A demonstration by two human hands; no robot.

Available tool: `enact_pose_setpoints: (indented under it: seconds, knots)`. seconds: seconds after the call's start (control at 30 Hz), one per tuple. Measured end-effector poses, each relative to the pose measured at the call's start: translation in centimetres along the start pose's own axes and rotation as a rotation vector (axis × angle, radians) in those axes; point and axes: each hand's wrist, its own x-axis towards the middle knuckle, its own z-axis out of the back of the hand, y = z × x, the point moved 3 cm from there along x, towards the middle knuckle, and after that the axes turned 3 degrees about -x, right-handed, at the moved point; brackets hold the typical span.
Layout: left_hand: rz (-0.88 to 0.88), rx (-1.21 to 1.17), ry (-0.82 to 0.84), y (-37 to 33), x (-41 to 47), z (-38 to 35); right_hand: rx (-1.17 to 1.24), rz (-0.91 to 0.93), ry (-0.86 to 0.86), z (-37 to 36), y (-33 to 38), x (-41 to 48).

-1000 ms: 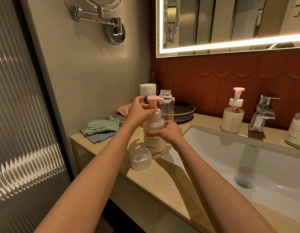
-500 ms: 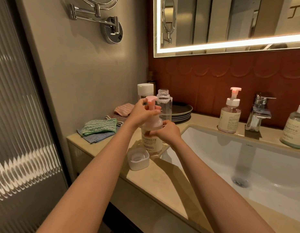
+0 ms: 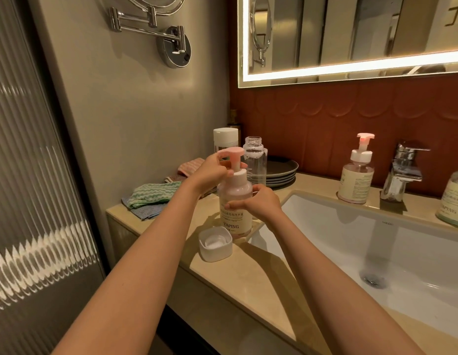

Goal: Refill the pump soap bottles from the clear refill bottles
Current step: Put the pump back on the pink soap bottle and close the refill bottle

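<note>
Pump bottle [image 3: 235, 201] stands upright on the surface [image 3: 235, 278] at the sink's left corner, long axis vertical. A loose white cap [image 3: 215, 243] sits just in front of it, and the open clear refill bottle [image 3: 256, 162] is close behind.

Right hand [image 3: 258, 204]: grip wrapped round the body from the right at label height, steadying it. Left hand [image 3: 212, 172]: grip closed on the white collar from the left, directly under the pump head [image 3: 231, 151]. The left hand is therefore the nearer to the thread, and any turning runs about the vertical axis.

Against 1.0 s ago: the nozzle pointed right and now overhangs the left hand, so the head has rotated. Judged: the pump is being screwed on. The bottle has not shifted.
</note>
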Motion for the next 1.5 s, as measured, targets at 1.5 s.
enact_pose_setpoints:
  seconds: [1.5]
  knots:
    - [0.011,0.134,-0.038,1.7,0.6,-0.4,0.013,-0.003,0.002,0.1,0.1,-0.3]
